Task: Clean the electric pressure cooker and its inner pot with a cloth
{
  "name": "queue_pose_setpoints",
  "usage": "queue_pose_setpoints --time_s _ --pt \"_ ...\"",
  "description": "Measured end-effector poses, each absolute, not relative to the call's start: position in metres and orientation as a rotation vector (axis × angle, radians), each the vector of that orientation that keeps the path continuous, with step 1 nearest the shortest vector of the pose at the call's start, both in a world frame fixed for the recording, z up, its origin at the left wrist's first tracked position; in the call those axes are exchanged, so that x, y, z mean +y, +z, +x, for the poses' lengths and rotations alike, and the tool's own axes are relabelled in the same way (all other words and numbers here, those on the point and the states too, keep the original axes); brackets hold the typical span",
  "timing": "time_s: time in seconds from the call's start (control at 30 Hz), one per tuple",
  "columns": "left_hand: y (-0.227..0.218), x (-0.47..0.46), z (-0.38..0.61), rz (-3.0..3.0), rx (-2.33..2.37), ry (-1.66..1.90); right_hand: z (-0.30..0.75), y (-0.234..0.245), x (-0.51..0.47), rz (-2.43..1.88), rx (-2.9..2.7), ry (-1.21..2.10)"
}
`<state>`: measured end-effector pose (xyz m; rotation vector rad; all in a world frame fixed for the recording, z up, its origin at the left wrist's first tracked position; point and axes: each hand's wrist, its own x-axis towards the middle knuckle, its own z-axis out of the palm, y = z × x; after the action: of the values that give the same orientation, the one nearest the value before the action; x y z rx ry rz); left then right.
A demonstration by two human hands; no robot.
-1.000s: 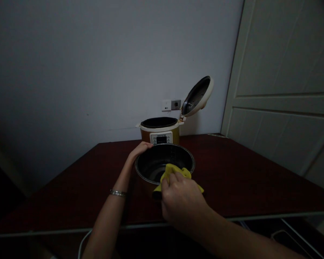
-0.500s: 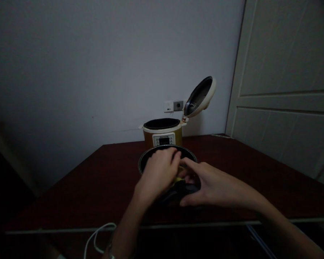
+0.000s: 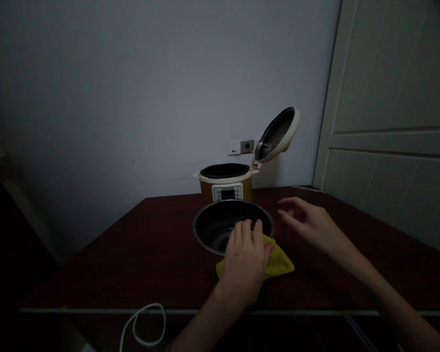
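Note:
A dark inner pot (image 3: 214, 227) with a pale rim stands upright on the table, in front of the rice cooker body. My left hand (image 3: 244, 254) is closed on a yellow cloth (image 3: 278, 261) at the pot's near right rim. The cloth drapes over the outside of the pot, and part of it is hidden under my fingers. To the right of the pot, apart from it, my right hand (image 3: 311, 220) hovers with nothing in it, its fingers slightly bent and apart.
Behind the pot, the rice cooker (image 3: 225, 183) has its lid (image 3: 278, 134) raised, leaning right. Wall sockets (image 3: 240, 147) sit behind it. A white cable (image 3: 150, 307) loops at the dark red table's (image 3: 161, 244) front edge. A pale panelled door (image 3: 392, 132) is at the right.
My right hand has moved away from the pot to the right. My left hand has shifted right and nearer to me with the cloth, which now shows outside the rim. The view has shifted slightly.

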<state>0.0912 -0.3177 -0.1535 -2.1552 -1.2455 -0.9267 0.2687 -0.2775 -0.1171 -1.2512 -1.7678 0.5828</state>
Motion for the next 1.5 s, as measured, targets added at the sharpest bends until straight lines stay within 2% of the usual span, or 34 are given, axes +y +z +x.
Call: queue_pose_setpoints --time_s 0.1,0.23,0.37,0.6,0.8,1.0,1.23,1.4,1.5 --pt "-0.156 -0.321 0.093 -2.104 -1.184 -0.962 0.264 -0.134 -0.262 -1.353 -1.815 0.319" --pt "-0.164 -0.321 0.096 -2.203 -1.008 -0.943 0.251 -0.159 -0.248 -1.331 -1.928 0.437" --pt "-0.179 -0.322 0.098 -2.122 -0.999 -0.962 0.243 -0.172 -0.245 -1.340 -1.763 0.521" --pt "-0.184 -0.330 0.075 -2.101 -1.047 -0.838 0.246 -0.166 -0.246 -1.301 -1.712 0.939" --pt "-0.182 -0.336 0.024 -2.331 -1.114 -0.946 0.245 -0.161 -0.248 -1.288 -1.715 0.986" --pt "-0.184 -0.325 -0.033 -2.499 -1.364 -1.224 0.243 -0.155 -0.253 -1.319 -1.713 0.973" --pt "-0.179 -0.300 -0.046 -2.488 -1.716 -1.642 0.242 -0.156 -0.254 -1.344 -1.691 0.989" --pt "-0.160 -0.261 -0.047 -2.324 -2.237 -1.578 0.242 -0.155 -0.256 -1.331 -1.675 1.008" --pt "-0.150 -0.234 -0.047 -2.369 -2.313 -1.521 0.242 -0.155 -0.256 -1.321 -1.668 1.018"
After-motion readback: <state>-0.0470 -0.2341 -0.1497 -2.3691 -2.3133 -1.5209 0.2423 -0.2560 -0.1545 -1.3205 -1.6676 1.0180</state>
